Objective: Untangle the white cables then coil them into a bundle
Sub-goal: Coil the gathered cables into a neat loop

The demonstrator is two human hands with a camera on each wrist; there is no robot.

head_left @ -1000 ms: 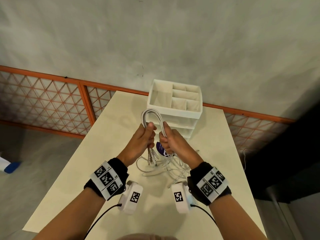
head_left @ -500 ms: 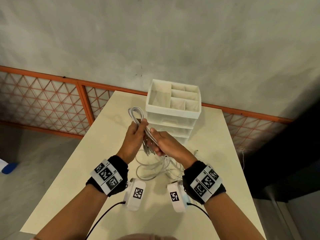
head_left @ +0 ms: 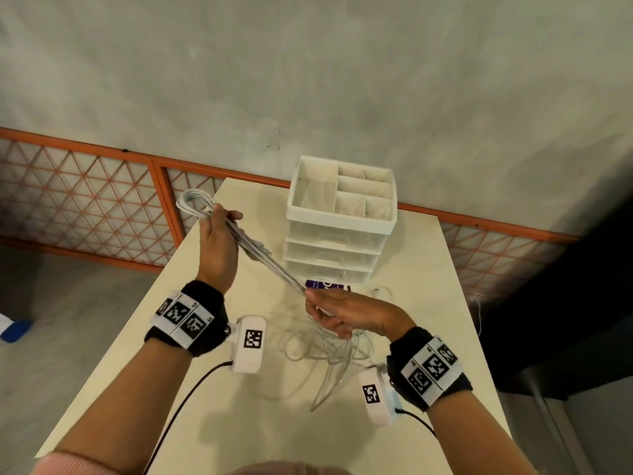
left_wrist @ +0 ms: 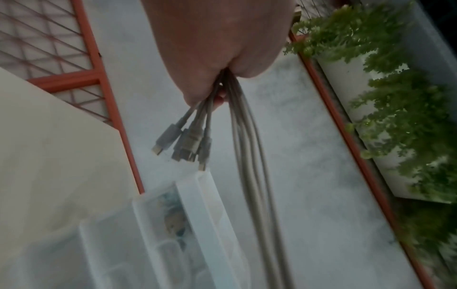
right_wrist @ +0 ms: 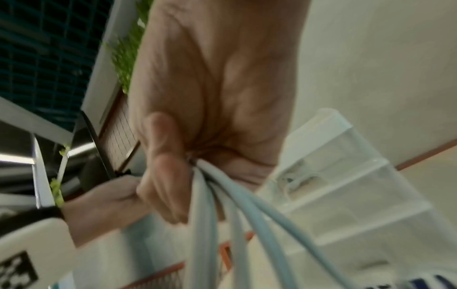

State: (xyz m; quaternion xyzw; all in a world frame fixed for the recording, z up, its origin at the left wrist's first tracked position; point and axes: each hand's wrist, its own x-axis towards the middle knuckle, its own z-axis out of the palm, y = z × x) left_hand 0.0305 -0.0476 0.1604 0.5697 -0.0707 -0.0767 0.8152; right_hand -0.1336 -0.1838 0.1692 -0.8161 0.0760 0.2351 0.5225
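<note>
Several white cables (head_left: 270, 262) run taut between my two hands above the cream table (head_left: 219, 419). My left hand (head_left: 219, 241) grips their folded loop (head_left: 191, 202), raised at the table's far left. In the left wrist view the plug ends (left_wrist: 185, 144) stick out below my left hand (left_wrist: 217, 48) beside the long strands (left_wrist: 249, 176). My right hand (head_left: 342, 313) grips the same strands lower down, near the table's middle. Loose cable slack (head_left: 325, 358) lies tangled on the table under it. The right wrist view shows my right hand (right_wrist: 197, 117) curled round the cables (right_wrist: 222, 224).
A white drawer organiser (head_left: 342, 217) with open top compartments stands at the table's far end. A purple-labelled item (head_left: 325, 285) lies at its base. An orange lattice railing (head_left: 85, 200) and a grey wall run behind. The table's right edge borders a dark drop.
My left hand has swung the looped end up and to the left. My right hand has slid down the strands toward me, pulling them out into a taut diagonal line.
</note>
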